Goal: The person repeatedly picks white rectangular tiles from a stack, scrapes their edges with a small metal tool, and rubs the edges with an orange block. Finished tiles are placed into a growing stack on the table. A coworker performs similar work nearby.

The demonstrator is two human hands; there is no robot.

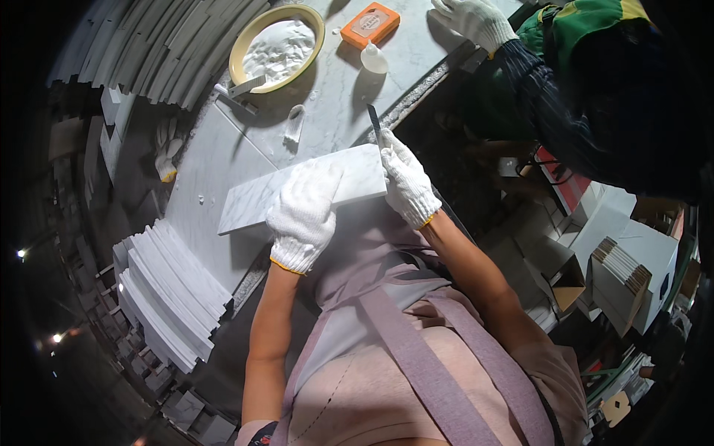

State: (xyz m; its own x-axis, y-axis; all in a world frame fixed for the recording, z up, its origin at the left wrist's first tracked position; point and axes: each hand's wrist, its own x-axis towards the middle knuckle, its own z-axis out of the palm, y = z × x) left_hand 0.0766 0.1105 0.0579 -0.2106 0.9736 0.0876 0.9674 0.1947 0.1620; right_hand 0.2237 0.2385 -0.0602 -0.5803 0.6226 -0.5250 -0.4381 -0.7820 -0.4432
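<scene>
A white marble tile (253, 199) lies flat on the marble worktop (216, 156), in front of my body. My left hand (305, 214), in a white knit glove, presses flat on the tile's near half. At the tile's right end, my gloved right hand (405, 182) grips a thin dark blade (373, 123) that points up and away from the tile's edge.
A yellow bowl of white powder (277, 46) with a scraper stands at the back, next to an orange box (370, 24) and a small plastic bottle (373, 58). Stacked white tiles (167, 290) lie at left. Another person's gloved hand (476, 18) rests at the top right; cardboard boxes (617, 275) sit right.
</scene>
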